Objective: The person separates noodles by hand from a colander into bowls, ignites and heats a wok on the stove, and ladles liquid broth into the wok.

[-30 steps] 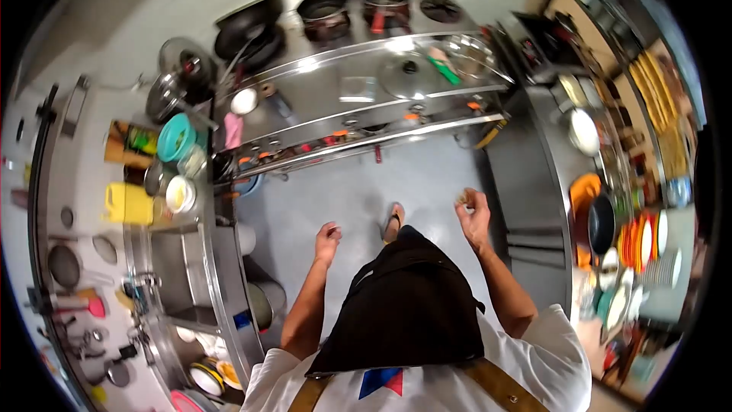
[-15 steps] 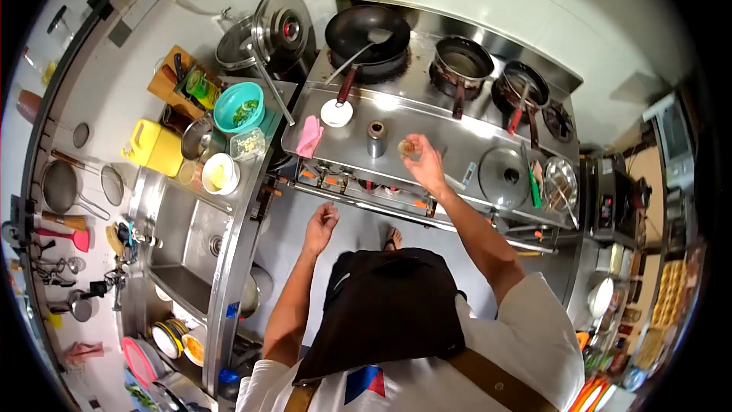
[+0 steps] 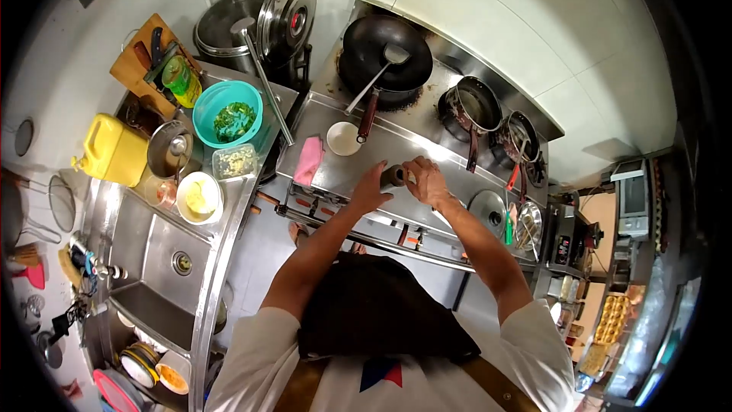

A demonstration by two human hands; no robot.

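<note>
A small metal canister stands near the front of the steel stove counter, its dark round top facing up. My left hand is curled around the canister's left side, thumb toward me. Close against the canister's right side is my right hand, its fingers pinched on a small round piece like a lid, mostly hidden by the fingers. To the left of my hands are a white bowl and a pink cloth.
Behind are a black wok with a ladle and a saucepan. At the left, a turquoise basin of greens, a white bowl and a yellow jug stand by the sink. A pot lid lies to the right.
My left hand has moved up from beside the counter to the canister. My right hand has brought the small round piece against the canister. The view has shifted and turned.
</note>
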